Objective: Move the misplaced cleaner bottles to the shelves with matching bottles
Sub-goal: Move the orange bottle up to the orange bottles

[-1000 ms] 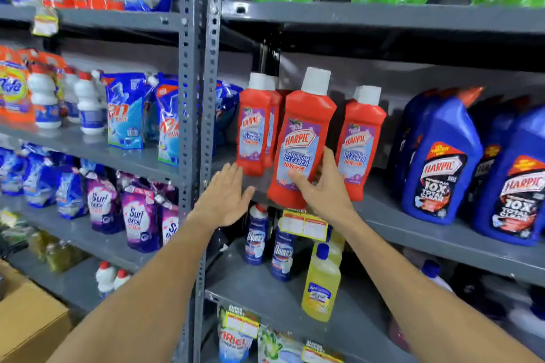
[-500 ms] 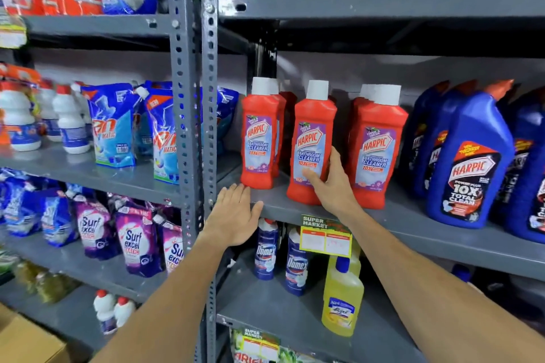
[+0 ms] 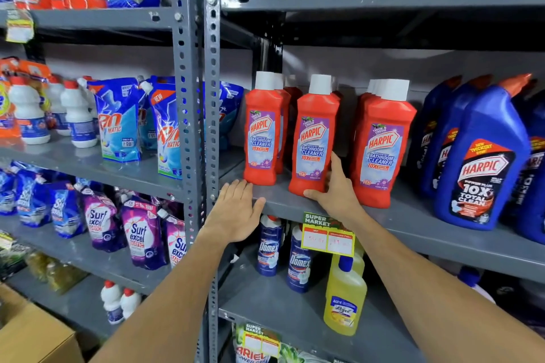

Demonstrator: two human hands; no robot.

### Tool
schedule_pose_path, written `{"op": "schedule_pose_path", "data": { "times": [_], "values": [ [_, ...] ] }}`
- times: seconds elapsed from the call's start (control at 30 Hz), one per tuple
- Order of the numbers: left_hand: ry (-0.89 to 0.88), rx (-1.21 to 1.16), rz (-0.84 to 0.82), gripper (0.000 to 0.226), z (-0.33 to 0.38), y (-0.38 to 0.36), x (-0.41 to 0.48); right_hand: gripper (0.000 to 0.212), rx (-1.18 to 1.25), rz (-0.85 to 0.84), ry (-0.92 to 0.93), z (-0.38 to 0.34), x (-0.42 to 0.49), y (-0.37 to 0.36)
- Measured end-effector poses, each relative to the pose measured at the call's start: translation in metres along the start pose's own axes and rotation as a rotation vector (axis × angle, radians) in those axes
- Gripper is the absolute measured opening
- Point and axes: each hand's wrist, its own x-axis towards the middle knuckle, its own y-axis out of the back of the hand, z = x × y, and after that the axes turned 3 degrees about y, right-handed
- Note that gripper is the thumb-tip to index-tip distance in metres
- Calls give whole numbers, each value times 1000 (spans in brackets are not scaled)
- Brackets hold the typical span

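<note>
The grey metal shelf (image 3: 413, 215) in the shop aisle carried a row of red Harpic bathroom cleaners, and to their right stood the blue Harpic bottles (image 3: 483, 162). A second before, you were holding the middle red bottle (image 3: 317, 138) tilted and lifted off the shelf; half a second before, it was already standing between its two red neighbours. In this moment it stood upright on the shelf, between the left red bottle (image 3: 264, 132) and the right red bottle (image 3: 382, 147), apart from both. Your right hand (image 3: 336, 188) was still at its lower right side, the fingers spread along the bottle and the thumb under its base at the shelf edge, so the grip looked loose, not closed. Your left hand (image 3: 236, 209) had moved up a little and lay flat and open against the front edge of the shelf, holding nothing. Just under your right wrist hung the yellow price tag (image 3: 327, 237).
</note>
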Motion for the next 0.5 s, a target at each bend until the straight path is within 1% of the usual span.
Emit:
{"op": "schedule_pose_path", "data": {
  "times": [0.1, 0.2, 0.3, 0.4, 0.5],
  "values": [
    [11, -6, -8, 62, 2, 2, -1, 105, -6, -4, -6, 0, 1, -1],
    [12, 0, -13, 62, 2, 3, -1, 105, 1, -7, -7, 1, 2, -2],
    [22, 14, -74, 64, 1, 6, 2, 110, 11, -7, 0, 2, 1, -2],
    [41, 45, -145, 65, 2, 9, 5, 119, 10, 50, 3, 2, -6, -1],
    [77, 44, -139, 66, 6, 10, 3, 114, 99, 112, 15, -3, -25, 2]
  ]
}}
